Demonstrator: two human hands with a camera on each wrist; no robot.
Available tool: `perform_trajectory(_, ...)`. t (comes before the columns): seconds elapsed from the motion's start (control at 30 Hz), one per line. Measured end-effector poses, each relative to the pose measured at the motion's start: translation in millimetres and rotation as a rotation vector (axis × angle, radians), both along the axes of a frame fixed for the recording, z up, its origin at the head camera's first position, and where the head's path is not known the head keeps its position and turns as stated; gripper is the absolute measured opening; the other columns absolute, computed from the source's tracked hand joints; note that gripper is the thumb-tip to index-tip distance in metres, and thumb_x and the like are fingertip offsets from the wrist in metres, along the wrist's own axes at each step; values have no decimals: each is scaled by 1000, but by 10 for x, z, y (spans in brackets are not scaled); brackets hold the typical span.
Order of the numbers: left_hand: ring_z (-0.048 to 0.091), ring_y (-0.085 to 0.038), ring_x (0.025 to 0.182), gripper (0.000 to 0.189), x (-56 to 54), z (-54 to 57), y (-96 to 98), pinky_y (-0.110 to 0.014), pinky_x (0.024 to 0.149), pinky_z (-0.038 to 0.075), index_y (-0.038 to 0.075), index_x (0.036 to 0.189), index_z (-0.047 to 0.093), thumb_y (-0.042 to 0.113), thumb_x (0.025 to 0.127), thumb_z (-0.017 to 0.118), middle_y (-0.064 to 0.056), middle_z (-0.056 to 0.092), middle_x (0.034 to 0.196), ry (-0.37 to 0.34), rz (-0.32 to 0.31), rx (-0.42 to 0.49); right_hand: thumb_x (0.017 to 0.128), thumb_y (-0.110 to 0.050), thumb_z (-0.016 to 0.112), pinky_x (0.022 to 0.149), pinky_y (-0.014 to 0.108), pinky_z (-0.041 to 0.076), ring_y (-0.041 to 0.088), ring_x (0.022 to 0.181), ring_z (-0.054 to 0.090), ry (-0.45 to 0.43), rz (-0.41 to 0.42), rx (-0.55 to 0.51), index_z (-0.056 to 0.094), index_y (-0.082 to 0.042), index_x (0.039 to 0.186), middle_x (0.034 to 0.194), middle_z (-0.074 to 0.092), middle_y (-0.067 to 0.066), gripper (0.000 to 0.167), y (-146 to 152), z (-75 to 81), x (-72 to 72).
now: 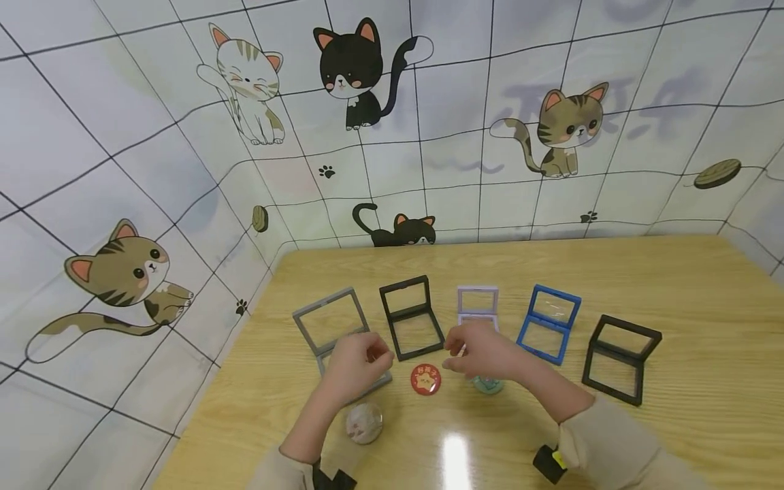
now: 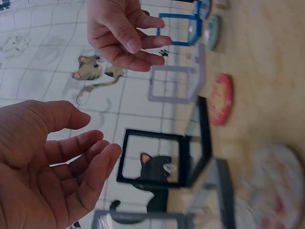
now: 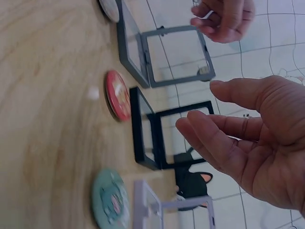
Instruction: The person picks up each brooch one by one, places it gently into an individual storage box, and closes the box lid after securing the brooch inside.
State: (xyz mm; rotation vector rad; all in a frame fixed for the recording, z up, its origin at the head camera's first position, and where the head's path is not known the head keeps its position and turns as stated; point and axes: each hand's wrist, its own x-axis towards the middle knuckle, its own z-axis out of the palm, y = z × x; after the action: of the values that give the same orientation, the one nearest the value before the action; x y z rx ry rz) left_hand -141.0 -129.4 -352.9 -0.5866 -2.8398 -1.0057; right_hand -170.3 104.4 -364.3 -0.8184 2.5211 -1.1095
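Observation:
Both hands hover above the table with fingers loosely bent, holding nothing. My left hand [image 1: 352, 367] is over a grey hinged display frame [image 1: 322, 302], hiding part of its lower half. A whitish round badge [image 1: 364, 423] lies just below that frame. My right hand [image 1: 480, 350] covers the lower part of a lilac hinged frame [image 1: 478, 288] and some of a green round badge [image 1: 488, 386]. Between the hands, a red round badge [image 1: 425, 379] with a yellow star lies flat. Behind it a black hinged frame [image 1: 411, 312] stands opened out.
To the right are a blue hinged frame [image 1: 549, 321] and another black hinged frame [image 1: 616, 353], both opened out. The wooden table [image 1: 704, 292] meets a cat-print cloth wall [image 1: 453, 170] at its back and sides.

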Motion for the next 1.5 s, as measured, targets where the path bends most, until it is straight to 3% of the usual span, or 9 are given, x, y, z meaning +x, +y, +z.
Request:
perform_trajectory(0.13,47,-4,55,8,117,-168,-216,-20,49,41,5,73,61,5,80,58,3,57,66,-84,15,-4,80,-5,65,48,21,48,14,54,60,-71,1,-45,59,9,95,81,60,8,22,-156,-84,27)
perform_trajectory(0.37,43,-5,50,12,334,-402,-517,-19,44,38,5,69,59,10,80,63,4,52,61,-271,72,-13,76,-1,64,46,21,45,7,51,52,-26,39,-89,62,4,78,68,59,3,6,-436,-170,96)
perform_trajectory(0.57,41,-6,47,22,443,-492,-610,-18,41,33,8,64,55,18,77,68,5,49,54,-370,133,-23,74,-2,67,56,26,45,10,61,52,-5,47,-44,62,7,83,73,60,5,14,-693,-278,173)
perform_trajectory(0.73,39,-6,44,30,458,-537,-607,-20,40,31,8,55,53,21,74,72,5,46,51,-391,156,-39,69,1,66,53,20,37,4,51,39,38,78,-46,60,2,69,56,46,-6,6,-857,-413,226)
perform_trajectory(0.9,37,-5,41,34,459,-606,-613,-19,39,29,8,51,51,22,72,73,9,42,44,-412,147,-52,67,1,64,46,17,26,2,45,27,49,97,-19,53,0,57,48,29,-10,15,-994,-534,247)
perform_trajectory(1.13,33,-4,39,34,448,-648,-581,-15,38,26,9,50,48,18,69,75,10,37,43,-405,134,-34,67,-8,75,52,19,37,5,55,40,32,39,50,57,-4,64,58,45,-6,18,-1095,-603,293)
perform_trajectory(1.37,32,-3,40,34,438,-669,-554,-13,38,25,10,50,48,17,68,76,11,37,44,-380,141,-55,68,-5,74,47,18,38,3,50,42,-4,31,42,58,-2,69,53,47,-6,16,-1107,-619,306)
perform_trajectory(1.5,30,-3,40,35,429,-671,-545,-14,38,23,11,50,47,15,66,76,12,35,43,-365,142,-64,67,-6,74,49,18,39,3,51,43,19,31,61,58,-2,70,54,49,-6,16,-1115,-629,296)
